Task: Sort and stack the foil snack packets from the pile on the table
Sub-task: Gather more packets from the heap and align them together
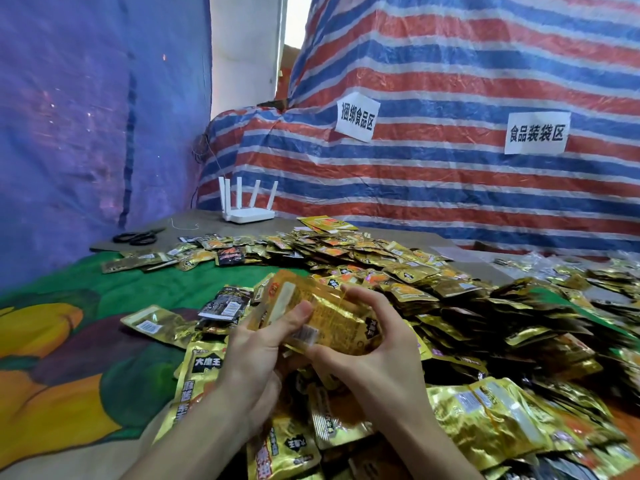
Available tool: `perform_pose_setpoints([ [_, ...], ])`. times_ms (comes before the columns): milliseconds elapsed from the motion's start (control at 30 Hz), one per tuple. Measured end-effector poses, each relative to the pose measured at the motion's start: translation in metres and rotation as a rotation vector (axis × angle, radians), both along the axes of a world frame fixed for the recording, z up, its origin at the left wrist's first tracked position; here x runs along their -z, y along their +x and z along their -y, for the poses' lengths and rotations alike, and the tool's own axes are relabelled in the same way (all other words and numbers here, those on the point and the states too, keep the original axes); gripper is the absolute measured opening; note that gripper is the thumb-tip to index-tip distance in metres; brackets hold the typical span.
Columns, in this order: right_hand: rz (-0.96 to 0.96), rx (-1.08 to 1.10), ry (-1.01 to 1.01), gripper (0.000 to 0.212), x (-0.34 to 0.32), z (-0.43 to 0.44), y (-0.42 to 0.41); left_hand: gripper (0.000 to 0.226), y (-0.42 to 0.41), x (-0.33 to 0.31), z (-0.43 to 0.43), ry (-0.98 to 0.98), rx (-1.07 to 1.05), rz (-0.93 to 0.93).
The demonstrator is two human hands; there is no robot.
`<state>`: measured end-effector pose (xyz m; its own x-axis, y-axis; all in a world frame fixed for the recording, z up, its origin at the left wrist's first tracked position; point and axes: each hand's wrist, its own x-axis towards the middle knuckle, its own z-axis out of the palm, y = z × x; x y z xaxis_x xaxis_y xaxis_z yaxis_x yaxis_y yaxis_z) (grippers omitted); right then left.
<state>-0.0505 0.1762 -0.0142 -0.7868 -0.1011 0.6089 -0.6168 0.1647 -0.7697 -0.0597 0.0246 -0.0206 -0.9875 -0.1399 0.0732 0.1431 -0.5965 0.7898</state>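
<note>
Foil snack packets (415, 282), crinkled gold pouches with flat sealed edges, spread in a loose glittering heap over the middle and right of the table, as I watch through the head camera. At far left hangs a wrinkled blue plastic sheet (86, 116). Below it, a soft green tablecloth (69, 341) printed with rounded orange and yellow fruit covers the near side of the table. Black-handled scissors (138, 237) lie on a flat brown cardboard sheet (194, 221) at the far edge. Just right of them stands a white plastic router (247, 206) with slim upright antennas. A few glossy black packets (225, 306) lie on the cloth near the heap's left edge. At the centre of my view is the left hand (256, 355), its thumb pressed flat across the face of a bundle of gold packets (332, 320), its fingers out of sight beneath. The right hand (377, 355) grips the same bundle from the other side, fingers wrapped over its far edge, thumb at the near edge. The bundle is raised above the heap and tilted, its shiny skin creased. Behind, a coarse woven tarp (467, 81) in red, white and blue stripes drapes over bulky shapes. It carries a white paper sign (356, 121) with black printed characters and, farther right, a second paper sign (536, 133).
</note>
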Motion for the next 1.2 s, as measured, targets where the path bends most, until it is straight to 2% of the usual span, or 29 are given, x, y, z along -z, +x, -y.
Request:
perform_pose_setpoints([
  [67, -0.011, 0.017, 0.010, 0.075, 0.000, -0.002, 0.000, 0.067, 0.002, 0.002, -0.003, -0.031, 0.024, 0.019],
  [167, -0.038, 0.037, 0.045, 0.093, -0.001, -0.002, -0.001, 0.069, 0.001, 0.003, -0.002, -0.049, 0.028, 0.041],
  [333, -0.106, 0.130, 0.193, 0.081, 0.001, -0.001, 0.000, 0.058, -0.002, 0.001, 0.004, 0.009, 0.060, 0.045],
  [467, -0.214, 0.263, 0.479, 0.094, -0.004, -0.005, 0.003, 0.059, -0.004, 0.001, 0.004, 0.020, 0.055, 0.048],
  [567, -0.321, 0.356, 0.692, 0.085, -0.013, -0.005, 0.007, 0.066, -0.002, -0.001, 0.000, -0.030, 0.041, 0.042],
  [667, -0.193, 0.292, 0.699, 0.077, -0.028, -0.015, 0.008, 0.083, 0.004, -0.003, -0.002, -0.089, 0.084, 0.029],
  [700, -0.142, 0.251, 0.688, 0.076, -0.033, -0.022, 0.006, 0.082, 0.007, -0.004, -0.003, -0.100, 0.123, 0.018],
  [767, -0.050, 0.163, 0.635, 0.072, -0.041, -0.041, 0.003, 0.063, 0.010, -0.005, -0.003, -0.081, 0.230, -0.023],
  [833, 0.006, 0.123, 0.570, 0.070, -0.048, -0.067, 0.003, 0.046, 0.010, -0.006, -0.003, -0.076, 0.222, -0.033],
  [933, 0.076, 0.135, 0.555, 0.064, -0.049, -0.112, 0.006, 0.056, 0.007, -0.006, -0.002, -0.184, 0.175, -0.047],
  [1000, 0.132, 0.202, 0.577, 0.061, -0.044, -0.138, 0.009, 0.054, 0.007, -0.006, 0.000, -0.214, 0.152, -0.058],
  [1100, 0.268, 0.228, 0.719, 0.058, -0.030, -0.157, 0.013, 0.050, 0.007, -0.004, 0.002, -0.262, 0.118, -0.073],
  [1200, 0.193, 0.226, 0.750, 0.048, -0.017, -0.161, 0.017, 0.046, 0.009, -0.003, 0.001, -0.342, 0.080, -0.102],
])
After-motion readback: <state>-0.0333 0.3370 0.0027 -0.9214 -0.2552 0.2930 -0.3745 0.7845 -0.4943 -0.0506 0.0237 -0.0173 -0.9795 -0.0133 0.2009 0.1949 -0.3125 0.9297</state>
